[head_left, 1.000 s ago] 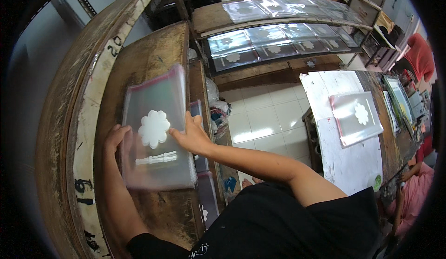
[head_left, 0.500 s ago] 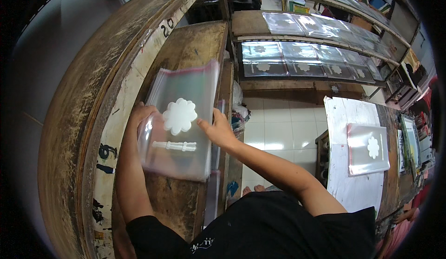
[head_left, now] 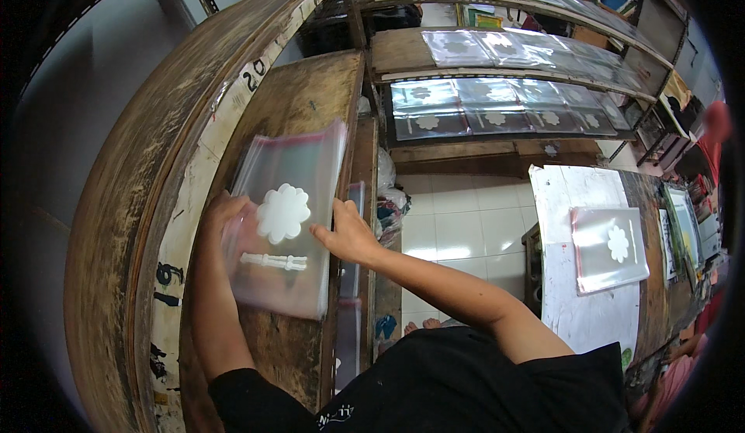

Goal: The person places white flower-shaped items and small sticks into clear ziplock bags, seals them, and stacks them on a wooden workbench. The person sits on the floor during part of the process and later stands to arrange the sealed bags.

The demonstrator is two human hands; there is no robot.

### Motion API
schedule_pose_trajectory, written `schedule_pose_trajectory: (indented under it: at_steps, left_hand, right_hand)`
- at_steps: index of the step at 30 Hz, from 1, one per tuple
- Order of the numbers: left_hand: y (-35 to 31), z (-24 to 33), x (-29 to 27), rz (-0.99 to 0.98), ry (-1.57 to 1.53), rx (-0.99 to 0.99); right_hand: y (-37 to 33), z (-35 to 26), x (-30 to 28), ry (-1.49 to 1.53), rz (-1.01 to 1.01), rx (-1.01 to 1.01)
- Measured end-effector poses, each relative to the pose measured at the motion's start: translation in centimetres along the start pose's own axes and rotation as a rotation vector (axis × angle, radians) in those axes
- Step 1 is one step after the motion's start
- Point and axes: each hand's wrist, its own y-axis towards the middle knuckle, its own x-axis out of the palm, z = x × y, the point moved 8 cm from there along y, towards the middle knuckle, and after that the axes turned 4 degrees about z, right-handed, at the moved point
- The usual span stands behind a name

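Head view, clear plastic bag stack (head_left: 285,231), white flower print, both hands gripping

A stack of clear plastic sleeves (head_left: 289,227), each showing a white flower-shaped cutout (head_left: 282,213) above a white strip, lies flat on the worn wooden shelf (head_left: 303,99).

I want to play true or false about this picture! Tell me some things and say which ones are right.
1. Both hands touch the stack of clear bags. True: left hand, right hand.
2. The flower shape on the top bag is red. False: it is white.
3. The stack lies on a wooden shelf. True.
4. The white table on the right has only a cup on it. False: a clear bag with a white flower lies there.
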Motion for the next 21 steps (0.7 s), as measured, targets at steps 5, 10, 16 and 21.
schedule_pose_trajectory:
  at_steps: [5,10,16,21]
  left_hand:
    - [-2.4,1.9,1.0,-0.174,-0.123,-0.053]
    - [0.9,-3.3,1.0,-0.118,-0.314,-0.068]
    - [1.2,-2.0,1.6,-0.135,-0.11,0.02]
    - [2.8,-2.2,1.8,0.048,0.112,0.088]
  right_hand:
    - [0.8,2.0,0.0,0.092,0.09,-0.006]
    - [0.8,2.8,0.7,0.296,0.162,0.074]
    - [2.2,5.6,1.4,0.41,0.149,0.162]
    - [1.6,3.1,0.9,0.443,0.067,0.126]
